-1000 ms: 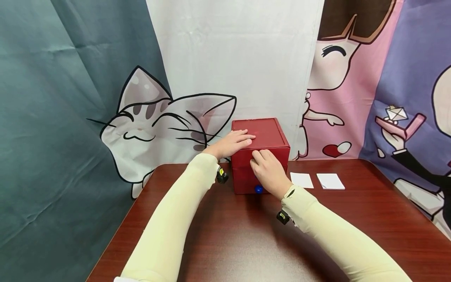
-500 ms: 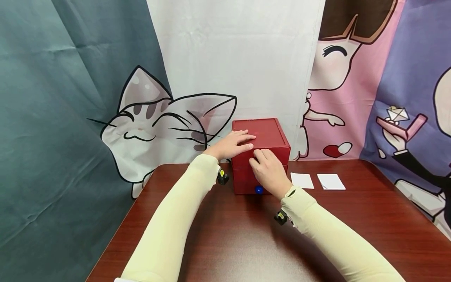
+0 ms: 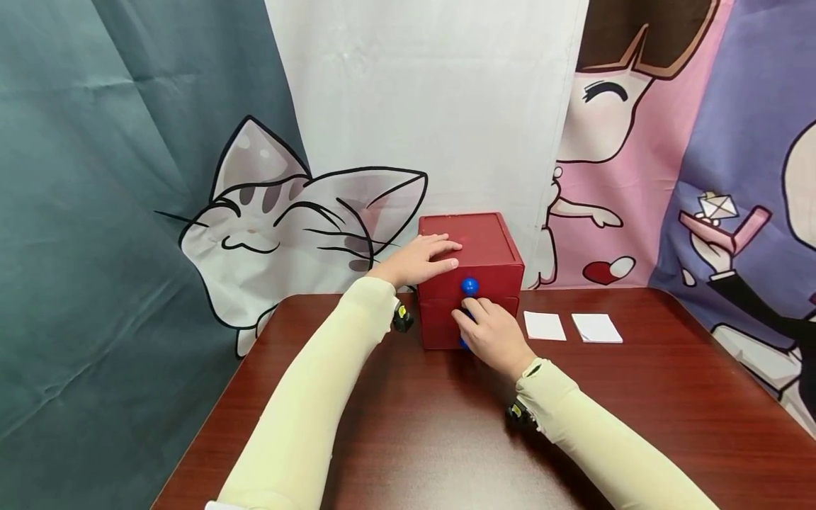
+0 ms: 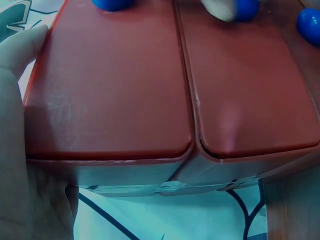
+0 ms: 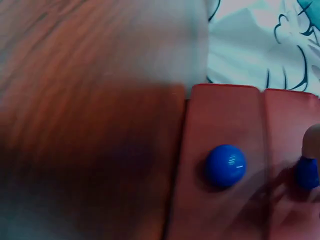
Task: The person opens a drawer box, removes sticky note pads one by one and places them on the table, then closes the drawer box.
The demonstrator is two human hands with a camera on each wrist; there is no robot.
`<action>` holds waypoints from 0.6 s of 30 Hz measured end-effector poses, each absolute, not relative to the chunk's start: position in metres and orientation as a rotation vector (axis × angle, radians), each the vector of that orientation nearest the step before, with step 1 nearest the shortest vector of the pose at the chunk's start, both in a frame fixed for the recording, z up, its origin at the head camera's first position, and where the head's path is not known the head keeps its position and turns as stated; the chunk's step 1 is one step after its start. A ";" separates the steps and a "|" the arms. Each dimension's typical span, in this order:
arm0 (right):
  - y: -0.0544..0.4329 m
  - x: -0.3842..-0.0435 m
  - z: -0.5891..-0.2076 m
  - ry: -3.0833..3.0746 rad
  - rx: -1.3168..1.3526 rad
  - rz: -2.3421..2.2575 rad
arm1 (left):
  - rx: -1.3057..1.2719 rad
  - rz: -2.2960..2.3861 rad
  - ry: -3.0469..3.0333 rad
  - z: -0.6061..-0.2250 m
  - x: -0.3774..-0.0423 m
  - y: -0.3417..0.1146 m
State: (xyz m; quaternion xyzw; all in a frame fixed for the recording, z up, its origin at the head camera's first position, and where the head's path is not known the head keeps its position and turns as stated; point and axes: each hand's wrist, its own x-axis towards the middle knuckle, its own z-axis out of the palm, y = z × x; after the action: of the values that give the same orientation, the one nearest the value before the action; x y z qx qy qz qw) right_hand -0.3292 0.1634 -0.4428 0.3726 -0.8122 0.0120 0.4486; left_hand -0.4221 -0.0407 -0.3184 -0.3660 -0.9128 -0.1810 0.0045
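Observation:
A red drawer box [image 3: 479, 239] with blue knobs on its front stands at the back of the table. My left hand [image 3: 417, 262] lies spread over its top left edge, fingers on the top. My right hand [image 3: 494, 333] is at the front, its curled fingertips gripping the middle knob [image 5: 306, 174]. One fingertip [image 4: 220, 8] shows against that knob in the left wrist view. The upper knob [image 3: 469, 286] is in plain sight above the right hand. Beneath it, the lower knob [image 5: 225, 166] is partly hidden by the hand in the head view. The drawer fronts sit flush.
Two white paper pads, a left one [image 3: 545, 326] and a right one [image 3: 597, 329], lie on the brown table [image 3: 395, 453] to the right of the box. A cartoon-printed curtain [image 3: 414, 106] hangs close behind the table's back edge.
My right hand has moved down from the upper knob to the middle one, so the upper knob now shows. The left hand has stayed on the box top.

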 end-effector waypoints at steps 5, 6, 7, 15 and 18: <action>0.161 -0.331 -0.453 -2.097 0.883 0.019 | -1.139 -0.527 -2.865 -0.311 -0.417 -0.035; 0.160 -0.332 -0.455 -2.103 0.878 0.025 | -1.128 -0.522 -2.869 -0.309 -0.416 -0.033; 0.159 -0.333 -0.455 -2.106 0.872 0.030 | -1.113 -0.509 -2.873 -0.307 -0.414 -0.030; 0.152 -0.337 -0.456 -2.077 0.817 0.005 | -1.008 -0.302 -2.862 -0.304 -0.410 -0.016; 0.149 -0.337 -0.455 -2.059 0.803 -0.034 | -1.014 -0.255 -2.838 -0.305 -0.411 -0.014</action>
State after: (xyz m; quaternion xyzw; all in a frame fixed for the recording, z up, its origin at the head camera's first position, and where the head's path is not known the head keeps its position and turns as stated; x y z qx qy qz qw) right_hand -0.3370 0.1493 -0.4554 0.3245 -0.8323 -0.0136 0.4492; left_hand -0.4114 -0.0135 -0.3053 -0.3347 -0.9367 -0.0840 0.0587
